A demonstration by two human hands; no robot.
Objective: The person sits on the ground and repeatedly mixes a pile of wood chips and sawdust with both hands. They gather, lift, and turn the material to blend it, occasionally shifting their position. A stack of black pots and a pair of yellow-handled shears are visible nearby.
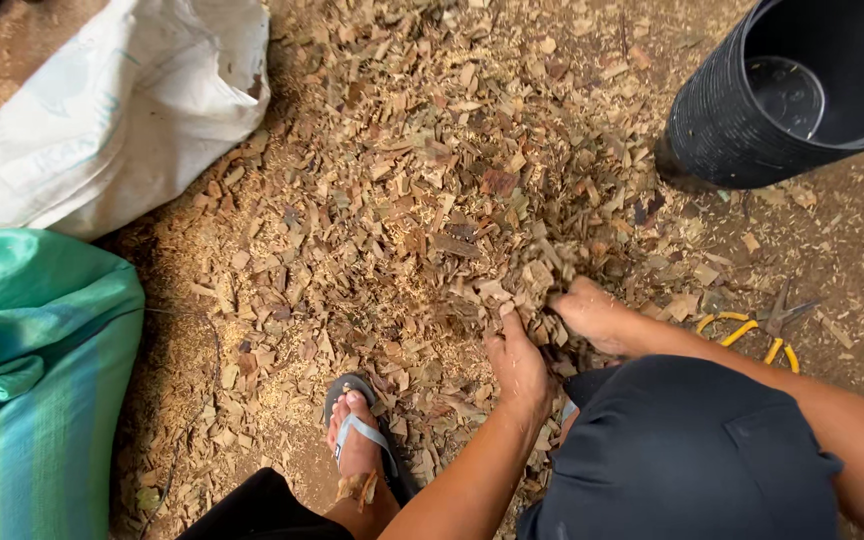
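I see the big heap of dry bark chips point(422, 190) across the floor, the black bucket point(802, 90) far right, and near me my left hand point(518, 366) and right hand point(592, 315) closed together on a bunch of chips.

we see soft, even daylight with no harsh glare. the wood chips point(422, 190) are sharp and evenly lit. a dim shadow sits beside the green sack point(37, 380). the black bucket point(802, 90) bends slightly at the corner, and its inside stays dark.
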